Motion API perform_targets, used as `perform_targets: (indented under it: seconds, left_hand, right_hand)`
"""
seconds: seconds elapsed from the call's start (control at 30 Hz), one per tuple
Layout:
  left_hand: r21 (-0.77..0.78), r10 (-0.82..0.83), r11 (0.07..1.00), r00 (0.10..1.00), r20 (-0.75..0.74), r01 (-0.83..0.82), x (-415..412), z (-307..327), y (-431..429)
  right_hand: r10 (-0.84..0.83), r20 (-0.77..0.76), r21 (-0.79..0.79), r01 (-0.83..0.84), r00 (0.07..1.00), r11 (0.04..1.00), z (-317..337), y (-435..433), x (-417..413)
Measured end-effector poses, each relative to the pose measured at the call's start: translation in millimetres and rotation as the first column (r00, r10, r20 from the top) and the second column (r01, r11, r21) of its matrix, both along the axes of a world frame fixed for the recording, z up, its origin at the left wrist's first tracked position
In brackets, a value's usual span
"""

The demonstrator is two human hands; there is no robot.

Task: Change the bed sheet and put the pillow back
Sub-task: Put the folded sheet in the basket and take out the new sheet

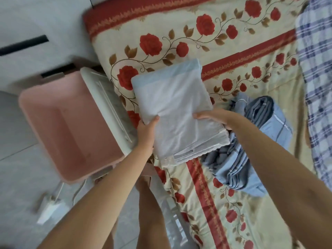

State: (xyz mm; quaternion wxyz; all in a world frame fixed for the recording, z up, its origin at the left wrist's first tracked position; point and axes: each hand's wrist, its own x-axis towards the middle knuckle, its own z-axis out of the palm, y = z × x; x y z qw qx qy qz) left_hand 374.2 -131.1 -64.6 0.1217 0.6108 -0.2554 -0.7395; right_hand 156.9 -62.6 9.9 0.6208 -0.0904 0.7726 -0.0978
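A folded pale grey-white sheet (176,112) with a light blue band and lace trim is held over the bed's left edge. My left hand (147,130) grips its near left side, thumb on top. My right hand (210,116) grips its right side, fingers curled under the fold. The bed carries a cream sheet with red roses (224,44). A crumpled blue and grey striped cloth (251,141) lies on the bed just right of the folded sheet. No pillow can be made out.
An open pink storage box (68,130) with a white lid (106,105) standing up stands on the floor against the bed's left side. A blue checked cloth (316,78) covers the bed's right edge. A white power strip (50,209) lies on the grey tiles.
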Motion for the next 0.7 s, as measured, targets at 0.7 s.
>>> perform_targets:
  seconds: [0.7]
  left_hand:
    - [-0.069, -0.331, 0.883, 0.722, 0.608, 0.464, 368, -135, -68]
  right_hand:
    - [0.408, -0.273, -0.236, -0.472, 0.871, 0.850, -125, -178, 365]
